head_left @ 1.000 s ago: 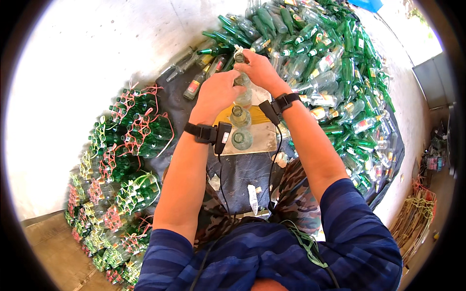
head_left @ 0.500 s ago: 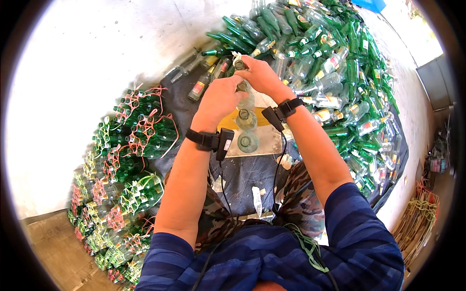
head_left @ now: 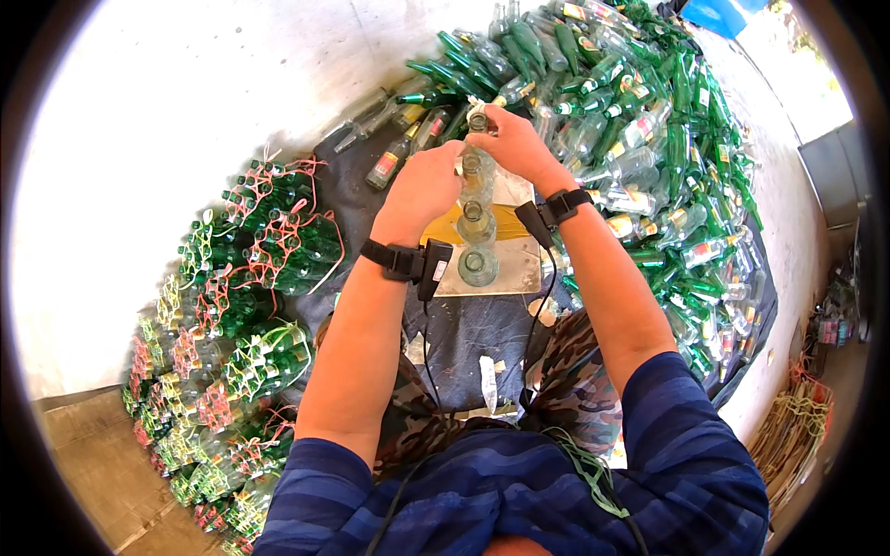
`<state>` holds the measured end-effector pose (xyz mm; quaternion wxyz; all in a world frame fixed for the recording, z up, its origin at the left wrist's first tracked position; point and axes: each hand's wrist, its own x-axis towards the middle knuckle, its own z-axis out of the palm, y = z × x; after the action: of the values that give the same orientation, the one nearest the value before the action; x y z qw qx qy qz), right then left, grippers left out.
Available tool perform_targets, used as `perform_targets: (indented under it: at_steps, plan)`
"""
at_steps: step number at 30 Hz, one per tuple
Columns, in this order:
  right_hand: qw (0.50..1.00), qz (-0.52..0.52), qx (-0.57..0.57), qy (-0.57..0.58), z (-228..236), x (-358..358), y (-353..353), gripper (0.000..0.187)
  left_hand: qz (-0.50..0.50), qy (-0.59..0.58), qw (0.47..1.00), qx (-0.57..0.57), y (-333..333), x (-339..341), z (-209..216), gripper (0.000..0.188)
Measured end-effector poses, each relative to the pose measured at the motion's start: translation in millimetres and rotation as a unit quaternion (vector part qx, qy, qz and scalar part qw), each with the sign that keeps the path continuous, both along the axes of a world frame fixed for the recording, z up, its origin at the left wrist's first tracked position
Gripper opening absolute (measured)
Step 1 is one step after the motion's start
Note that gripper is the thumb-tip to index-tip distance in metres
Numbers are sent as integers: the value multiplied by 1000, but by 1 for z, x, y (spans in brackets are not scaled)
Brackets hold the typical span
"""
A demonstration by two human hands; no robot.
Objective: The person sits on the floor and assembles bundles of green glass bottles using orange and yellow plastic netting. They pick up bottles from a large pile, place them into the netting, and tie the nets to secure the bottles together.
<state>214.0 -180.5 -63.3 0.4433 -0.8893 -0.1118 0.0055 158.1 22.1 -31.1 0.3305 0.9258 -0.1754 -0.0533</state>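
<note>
Clear glass bottles stand in a row in front of me on a flat board (head_left: 519,269). The far bottle (head_left: 478,122) has my right hand (head_left: 515,146) closed around its upper part. My left hand (head_left: 428,185) reaches in from the other side, fingers curled at that bottle's near left, beside the third bottle (head_left: 476,171). The left fingertips are partly hidden. Closer to me stand a middle bottle (head_left: 476,222) and the nearest bottle (head_left: 477,267), both upright and untouched.
A large heap of loose green and clear bottles (head_left: 640,139) lies at the far right. On the left stand bundles of bottles (head_left: 269,361) tied with pink and yellow strips. Dark sheeting (head_left: 464,343) covers the floor. Bundled sticks (head_left: 793,426) sit at the right edge.
My left hand has drawn slightly left, uncovering the third bottle's mouth. My right hand stays at the far bottle. The whole view has shifted a little.
</note>
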Motion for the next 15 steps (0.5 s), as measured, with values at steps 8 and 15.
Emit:
perform_targets:
  at_steps: [8, 15]
  plan:
    - [999, 10, 32, -37, -3, -3, -5, 52, 36, -39, 999, 9, 14, -3, -2, 36]
    - [999, -27, -1, -35, 2, -10, -39, 53, 54, -63, 996, 35, 32, -8, 5, 31]
